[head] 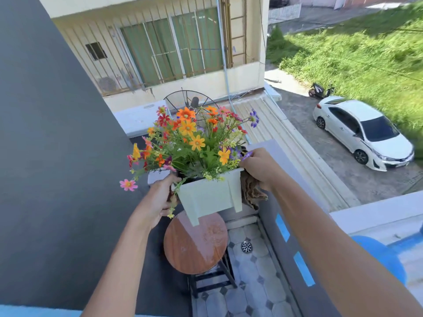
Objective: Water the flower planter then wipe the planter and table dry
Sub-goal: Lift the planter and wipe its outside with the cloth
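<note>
Left arm: we reach it forward and up, bare, elbow low.
Left hand (160,197): our fingers curl closed around something at its side.
Right arm: we stretch it forward, nearly straight.
Right hand (259,167): we clamp it, knuckles up, fingers hidden.

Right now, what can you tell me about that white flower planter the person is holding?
The planter is a white, plastic-looking square box with short corner legs, tapering downward. It is packed with orange, red, pink and purple flowers on green stems. It is tilted and lifted above the round wooden table, not resting on it. The left hand grips one side; the right hand grips the other, with a brown patterned cloth pressed against it.
</note>
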Tool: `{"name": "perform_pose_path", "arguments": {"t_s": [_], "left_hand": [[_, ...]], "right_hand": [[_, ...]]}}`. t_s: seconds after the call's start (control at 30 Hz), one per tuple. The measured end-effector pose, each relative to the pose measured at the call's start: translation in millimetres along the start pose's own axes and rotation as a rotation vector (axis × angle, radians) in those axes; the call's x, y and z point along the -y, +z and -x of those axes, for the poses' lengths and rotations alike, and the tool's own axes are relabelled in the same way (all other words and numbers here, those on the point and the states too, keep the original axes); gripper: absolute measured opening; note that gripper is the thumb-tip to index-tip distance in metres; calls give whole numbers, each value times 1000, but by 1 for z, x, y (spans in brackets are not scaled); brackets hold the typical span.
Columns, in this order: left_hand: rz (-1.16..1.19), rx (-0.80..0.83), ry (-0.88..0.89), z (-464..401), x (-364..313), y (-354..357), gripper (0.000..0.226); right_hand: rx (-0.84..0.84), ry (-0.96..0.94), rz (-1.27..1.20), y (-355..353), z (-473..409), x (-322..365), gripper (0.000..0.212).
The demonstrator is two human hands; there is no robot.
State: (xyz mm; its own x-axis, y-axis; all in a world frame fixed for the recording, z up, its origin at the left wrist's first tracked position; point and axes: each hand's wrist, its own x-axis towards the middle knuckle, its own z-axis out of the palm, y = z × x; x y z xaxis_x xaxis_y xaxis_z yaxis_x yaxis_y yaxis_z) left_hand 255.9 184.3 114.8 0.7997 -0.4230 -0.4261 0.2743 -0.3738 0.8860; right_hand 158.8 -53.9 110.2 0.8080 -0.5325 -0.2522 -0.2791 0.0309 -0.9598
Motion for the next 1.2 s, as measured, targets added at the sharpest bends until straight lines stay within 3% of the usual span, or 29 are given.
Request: {"name": "perform_pose_path", "arguments": {"t_s": [0.17,0.23,0.3,0.37,0.57,0.7,0.9,1.1,1.2], "left_hand": [[337,118,30,-1,7,5,26],[409,-12,10,-3,11,12,21],[332,-197,-16,-4,17,22,15],[226,-278,-58,1,25,31,17],[164,48,-103,27,19,77,14],[251,-43,-92,16,9,93,19],[234,-178,-152,11,24,88,37],[460,-55,-120,15,18,62,35],[488,8,-120,16,16,51,25]], "right_hand": [[-149,13,63,0,7,-11,34],[-180,-30,-12,5,8,-17,37],[-205,-87,-98,13,7,-23,53],[-251,-117,-106,18,4,-29,61],[-360,-201,3,37,15,-20,54],[-316,-234,32,60,27,-22,38],[-239,-287,123,84,34,-33,50],[-52,-366,-48,89,43,-35,13],[-61,-342,-274,83,35,-36,33]]}}
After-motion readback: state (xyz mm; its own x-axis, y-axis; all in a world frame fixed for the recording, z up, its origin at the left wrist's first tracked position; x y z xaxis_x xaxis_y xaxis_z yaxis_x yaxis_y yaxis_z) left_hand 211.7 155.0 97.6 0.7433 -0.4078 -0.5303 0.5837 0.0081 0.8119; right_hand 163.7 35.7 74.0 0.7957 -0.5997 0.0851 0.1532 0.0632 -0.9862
